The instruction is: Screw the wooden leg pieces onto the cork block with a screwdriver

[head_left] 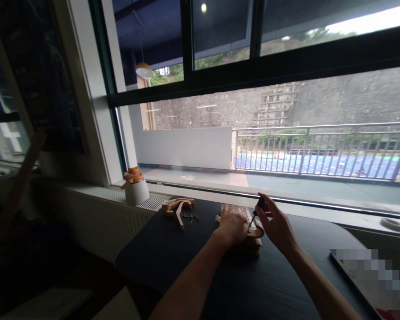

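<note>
My right hand (277, 224) grips the dark handle of a screwdriver (260, 203) between thumb and fingers. The thin shaft slants down to a curved wooden piece (257, 232), where its tip meets the wood. From the other side, my left hand (231, 227) is closed over that piece and presses it down; its fingertips are partly hidden. Beneath both lies a brown block with a patterned, woven-looking top (235, 209). To the left on the table, several screws (190, 218) lie loose beside more curved wooden pieces (180, 206).
The dark table (153, 253) stands against the window sill. A white pot with an orange top (136, 191) sits on the sill by the radiator (120, 218). A flat panel, partly blurred out (363, 280), lies at the right, and rolls of tape (391, 224) rest beyond it.
</note>
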Tool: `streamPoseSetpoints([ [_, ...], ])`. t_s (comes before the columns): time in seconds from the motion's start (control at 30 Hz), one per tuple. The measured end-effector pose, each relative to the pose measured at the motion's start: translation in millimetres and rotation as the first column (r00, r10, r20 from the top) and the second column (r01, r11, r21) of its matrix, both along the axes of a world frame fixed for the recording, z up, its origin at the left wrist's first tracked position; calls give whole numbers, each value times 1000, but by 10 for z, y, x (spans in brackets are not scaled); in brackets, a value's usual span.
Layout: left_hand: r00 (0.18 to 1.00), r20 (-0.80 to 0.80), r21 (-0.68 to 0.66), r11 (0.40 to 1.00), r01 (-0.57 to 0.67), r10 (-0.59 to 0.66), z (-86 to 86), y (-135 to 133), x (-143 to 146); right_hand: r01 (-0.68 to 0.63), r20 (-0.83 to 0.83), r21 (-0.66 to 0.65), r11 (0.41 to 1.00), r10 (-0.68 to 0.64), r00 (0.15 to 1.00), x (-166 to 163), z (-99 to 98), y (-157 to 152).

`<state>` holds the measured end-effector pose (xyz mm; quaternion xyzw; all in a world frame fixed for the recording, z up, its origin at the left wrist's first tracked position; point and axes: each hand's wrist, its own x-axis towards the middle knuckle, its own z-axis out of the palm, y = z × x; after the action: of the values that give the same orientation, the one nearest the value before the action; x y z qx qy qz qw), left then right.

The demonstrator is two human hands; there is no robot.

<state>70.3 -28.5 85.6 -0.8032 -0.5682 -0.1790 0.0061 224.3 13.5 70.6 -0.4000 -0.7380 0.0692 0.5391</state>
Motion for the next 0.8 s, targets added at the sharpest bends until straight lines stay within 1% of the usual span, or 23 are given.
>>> streamPoseSetpoints([
  [0.13,1000,-19,-61,998,-1,-1,-90,112,34,-2,24,4,1000,2,1000,-1,-28,9],
  [0.23,1000,-6,-93,996,-2,1,-128,163,41,-24,45,4,1000,24,999,2,-13,7],
  [0.4,999,38,-118,993,-25,30,-149,204,55,-87,115,-23,996,89,989,26,105,8],
  [0.6,995,81,-135,990,-52,63,-137,171,60,-117,199,-68,991,129,972,49,273,31],
  [0.8,990,98,-159,984,-83,99,-144,204,65,-147,290,-52,988,156,944,-53,346,12],
])
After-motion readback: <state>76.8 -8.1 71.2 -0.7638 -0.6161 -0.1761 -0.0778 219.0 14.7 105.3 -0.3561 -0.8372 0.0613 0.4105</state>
